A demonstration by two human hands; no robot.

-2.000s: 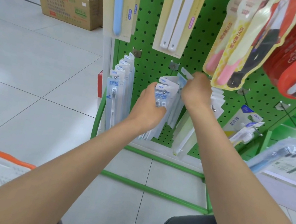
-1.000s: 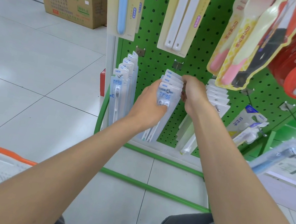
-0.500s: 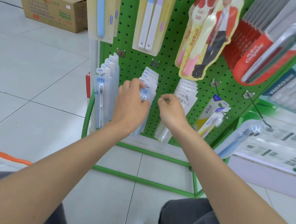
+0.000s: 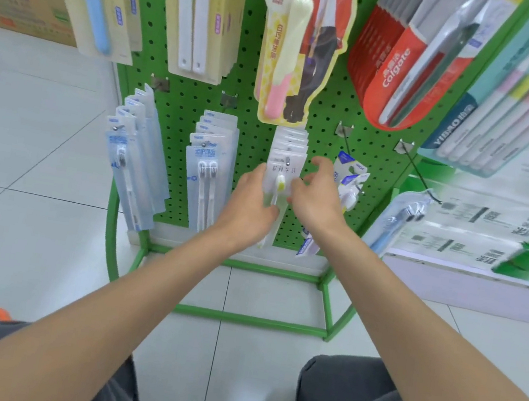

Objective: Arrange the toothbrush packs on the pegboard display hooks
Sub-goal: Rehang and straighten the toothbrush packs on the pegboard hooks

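Presently the front pack (image 4: 284,170) of a white stack (image 4: 290,139) is being gripped by the left hand (image 4: 251,200), with the thumb laid along its left edge and the fingers curled about its lower part. The right hand (image 4: 317,196) is being held open, its fingers spread and loosely bent and its thumb just at the pack's right edge. The stack is hanging on a hook (image 4: 287,160) in the lower row of the pegboard (image 4: 256,140), and the hook's tip is showing through the front pack's hole.

Several risks are being run, as judged from this. If the front pack is being drawn outward with no support behind, it may be slipped past the tip and dropped, and the packs behind may be dragged along with it. If it is being twisted sideways, the hole may be torn. The blue packs (image 4: 349,179) just beside the right hand are hanging askew and may be knocked by the spread fingers.
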